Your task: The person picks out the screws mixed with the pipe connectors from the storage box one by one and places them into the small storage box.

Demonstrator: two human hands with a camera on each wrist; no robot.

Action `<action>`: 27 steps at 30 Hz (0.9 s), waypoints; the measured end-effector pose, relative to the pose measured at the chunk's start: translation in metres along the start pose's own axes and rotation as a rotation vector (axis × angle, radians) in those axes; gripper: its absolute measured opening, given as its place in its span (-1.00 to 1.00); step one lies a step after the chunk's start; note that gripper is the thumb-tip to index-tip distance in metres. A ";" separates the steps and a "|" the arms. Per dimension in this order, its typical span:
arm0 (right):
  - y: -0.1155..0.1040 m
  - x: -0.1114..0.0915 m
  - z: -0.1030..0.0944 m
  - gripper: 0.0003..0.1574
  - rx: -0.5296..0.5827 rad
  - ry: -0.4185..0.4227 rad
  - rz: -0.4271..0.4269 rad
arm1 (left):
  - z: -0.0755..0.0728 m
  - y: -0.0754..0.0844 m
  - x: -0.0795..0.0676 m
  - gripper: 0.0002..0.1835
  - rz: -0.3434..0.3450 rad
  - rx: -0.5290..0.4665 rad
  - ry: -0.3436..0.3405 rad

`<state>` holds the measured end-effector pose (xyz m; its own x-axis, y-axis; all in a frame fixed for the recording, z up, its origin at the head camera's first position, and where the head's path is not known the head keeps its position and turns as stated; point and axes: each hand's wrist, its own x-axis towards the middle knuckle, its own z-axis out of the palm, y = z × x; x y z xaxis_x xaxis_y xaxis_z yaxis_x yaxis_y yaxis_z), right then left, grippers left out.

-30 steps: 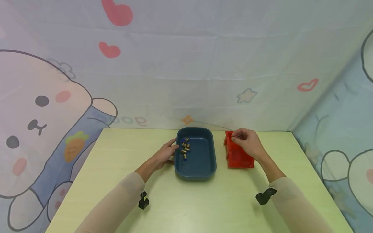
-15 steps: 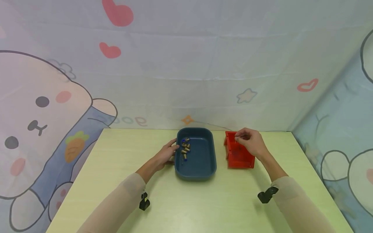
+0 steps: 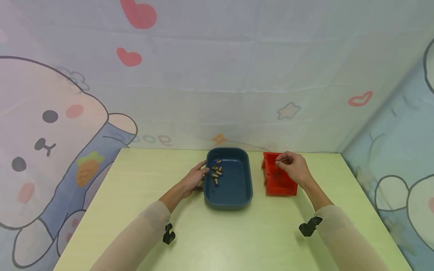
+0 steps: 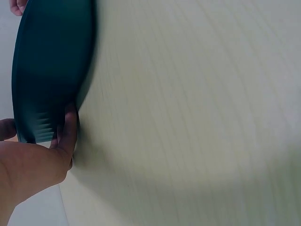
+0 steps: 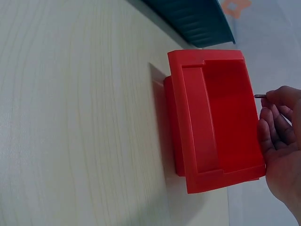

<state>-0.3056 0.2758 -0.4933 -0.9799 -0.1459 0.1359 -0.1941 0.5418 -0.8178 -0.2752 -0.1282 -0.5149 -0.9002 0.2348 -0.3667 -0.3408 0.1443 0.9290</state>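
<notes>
Dark blue tray, head view, small brass fittings, some blue-ended, lying loose along its left side, where the left hand grips, thumb over the rim; right hand above the red bin, fingertips drawn narrow. Left wrist view: thumb and fingers hold the tray's edge between them. Right wrist view: thin, dull metal pin pinched between thumb and finger, its tip by the bin's far edge, touching or not I cannot tell
</notes>
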 end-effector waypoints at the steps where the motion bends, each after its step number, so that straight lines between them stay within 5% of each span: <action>1: 0.000 0.000 0.000 -0.84 0.001 0.002 0.001 | 0.000 0.000 0.000 -0.34 0.001 0.000 0.000; 27: 0.002 0.000 0.008 -0.87 -0.108 -0.071 0.022 | 0.000 0.000 0.002 -0.33 -0.003 0.005 0.007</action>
<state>-0.3059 0.2698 -0.4995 -0.9791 -0.1889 0.0752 -0.1798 0.6309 -0.7548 -0.2772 -0.1280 -0.5158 -0.9008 0.2279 -0.3696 -0.3426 0.1498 0.9275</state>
